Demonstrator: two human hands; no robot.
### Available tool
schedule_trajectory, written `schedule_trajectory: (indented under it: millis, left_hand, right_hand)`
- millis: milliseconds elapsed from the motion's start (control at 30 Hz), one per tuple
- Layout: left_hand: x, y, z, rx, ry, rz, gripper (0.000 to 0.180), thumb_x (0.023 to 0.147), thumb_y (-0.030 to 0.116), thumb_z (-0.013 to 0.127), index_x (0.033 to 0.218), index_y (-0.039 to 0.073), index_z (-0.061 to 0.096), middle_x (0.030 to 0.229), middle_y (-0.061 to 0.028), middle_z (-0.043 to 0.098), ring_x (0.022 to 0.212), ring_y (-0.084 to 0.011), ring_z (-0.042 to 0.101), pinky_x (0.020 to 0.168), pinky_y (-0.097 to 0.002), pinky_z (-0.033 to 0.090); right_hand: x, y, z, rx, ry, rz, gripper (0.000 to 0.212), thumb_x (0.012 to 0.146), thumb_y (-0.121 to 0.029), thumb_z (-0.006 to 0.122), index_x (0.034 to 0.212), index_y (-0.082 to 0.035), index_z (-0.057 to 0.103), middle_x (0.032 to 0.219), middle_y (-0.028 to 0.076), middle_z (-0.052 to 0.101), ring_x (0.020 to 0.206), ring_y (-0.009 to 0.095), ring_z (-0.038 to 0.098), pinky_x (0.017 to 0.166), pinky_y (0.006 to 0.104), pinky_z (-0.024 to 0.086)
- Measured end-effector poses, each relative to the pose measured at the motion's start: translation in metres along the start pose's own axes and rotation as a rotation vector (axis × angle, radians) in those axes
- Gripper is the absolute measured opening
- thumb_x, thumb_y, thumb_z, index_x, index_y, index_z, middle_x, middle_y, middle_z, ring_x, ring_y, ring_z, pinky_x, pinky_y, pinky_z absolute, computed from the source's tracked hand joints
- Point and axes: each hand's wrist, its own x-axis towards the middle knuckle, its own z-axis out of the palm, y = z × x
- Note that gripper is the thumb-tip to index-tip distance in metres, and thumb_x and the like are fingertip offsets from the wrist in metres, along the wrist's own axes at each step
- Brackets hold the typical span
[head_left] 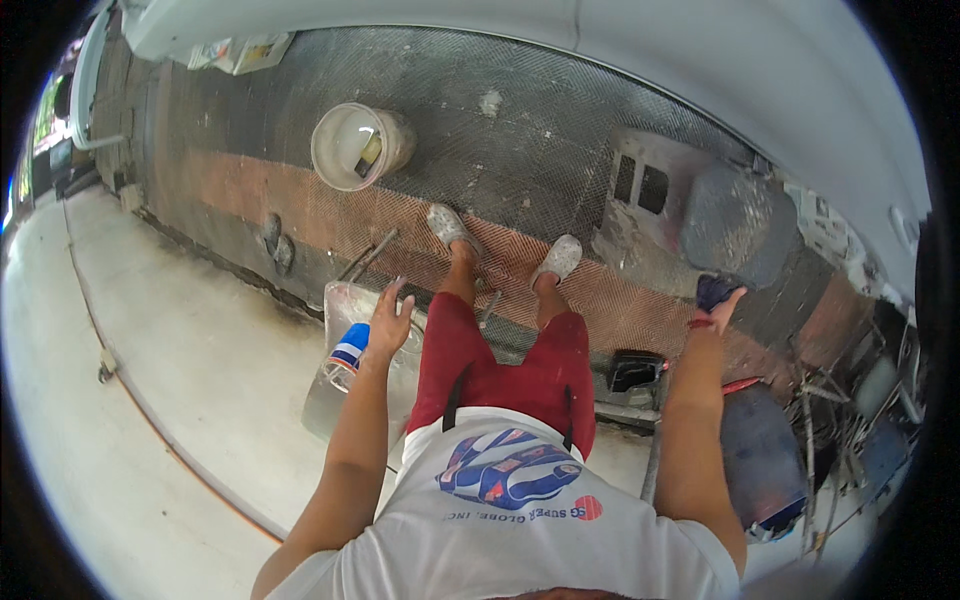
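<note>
My left hand (390,322) hangs beside my left thigh, fingers apart and holding nothing. Below it, a blue-and-white can (351,343) stands on a pale plastic box or stool (318,405). Out to the right, my right hand (727,309) is closed on a dark purple piece that looks like a crumpled cloth (714,290). That hand is nearest to a worn dark grey plastic panel (738,222), though I cannot tell whether it touches it. A whitish bucket (399,140) stands ahead on the floor, with a yellow-and-dark block (369,154) inside.
A large white curved body panel (760,70) runs along the far side. Dark ribbed matting (540,110) covers the floor. A scuffed slotted panel (640,215), a blue bin (760,450) and tangled metal scrap (860,440) crowd the right. A hose (150,410) crosses the left floor.
</note>
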Motion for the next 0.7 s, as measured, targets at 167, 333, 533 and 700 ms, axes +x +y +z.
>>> schedule_trajectory:
  millis: [167, 333, 533, 700]
  left_hand:
    - [0.065, -0.021, 0.006, -0.151, -0.021, 0.065, 0.052, 0.108, 0.030, 0.065, 0.155, 0.011, 0.057, 0.155, -0.0261, 0.057, 0.148, -0.0440, 0.051, 0.125, -0.0485, 0.040]
    - [0.109, -0.066, -0.018, -0.259, -0.050, -0.049, 0.051, 0.108, 0.032, 0.064, 0.155, 0.014, 0.057, 0.155, -0.0244, 0.058, 0.147, -0.0431, 0.052, 0.124, -0.0478, 0.041]
    - [0.183, -0.165, -0.036, -0.495, -0.062, -0.214, 0.052, 0.110, 0.033, 0.063, 0.157, 0.013, 0.055, 0.155, -0.0240, 0.059, 0.145, -0.0386, 0.056, 0.121, -0.0439, 0.044]
    - [0.235, -0.245, 0.003, -0.890, 0.041, -0.462, 0.055, 0.112, 0.043, 0.062, 0.160, 0.017, 0.053, 0.161, -0.0152, 0.054, 0.144, -0.0327, 0.055, 0.111, -0.0474, 0.053]
  right_hand:
    - [-0.030, 0.120, -0.017, -0.117, -0.185, 0.294, 0.066, 0.102, -0.061, 0.069, 0.131, -0.002, 0.070, 0.130, 0.015, 0.074, 0.111, 0.035, 0.071, 0.109, 0.0554, 0.053]
    - [-0.182, 0.231, 0.182, -0.761, -0.231, 0.331, 0.036, 0.101, -0.041, 0.078, 0.112, -0.008, 0.074, 0.112, 0.008, 0.077, 0.089, 0.030, 0.077, 0.084, 0.0449, 0.064]
    - [-0.245, 0.403, 0.388, -1.748, -0.819, -0.334, 0.064, 0.095, -0.055, 0.078, 0.134, -0.005, 0.072, 0.136, 0.020, 0.074, 0.129, 0.040, 0.067, 0.111, 0.0469, 0.051]
    - [-0.282, 0.526, 0.532, -1.887, -0.964, -0.293, 0.073, 0.098, -0.058, 0.071, 0.144, -0.002, 0.062, 0.143, 0.026, 0.069, 0.136, 0.045, 0.064, 0.114, 0.0517, 0.050]
